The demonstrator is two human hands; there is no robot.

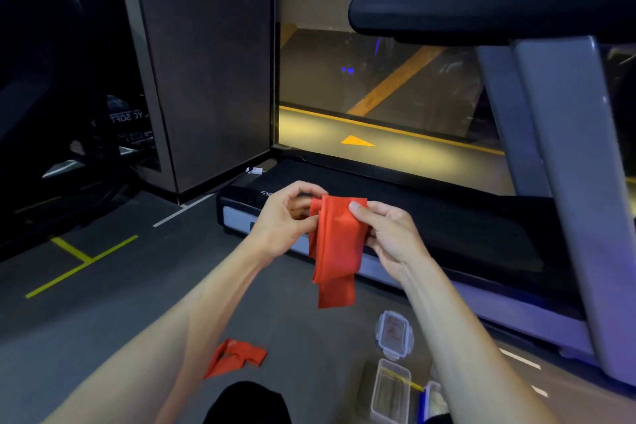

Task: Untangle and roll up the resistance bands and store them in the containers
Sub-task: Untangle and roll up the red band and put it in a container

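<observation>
A red resistance band (339,244), folded into several layers, hangs in the air between my two hands. My left hand (287,217) pinches its upper left edge with curled fingers. My right hand (387,232) grips its upper right side, thumb on the front. The band's loose end dangles below my hands. A second red band (237,356) lies crumpled on the grey floor near my left forearm. A clear lidded container (395,334) sits on the floor at the lower right, and an open clear container (390,389) stands nearer to me.
A treadmill (447,234) runs along the right, its deck just beyond my hands and its grey upright (564,162) at the far right. A brown pillar (206,79) and a glass wall stand ahead. Yellow tape lines (82,262) mark the floor at left.
</observation>
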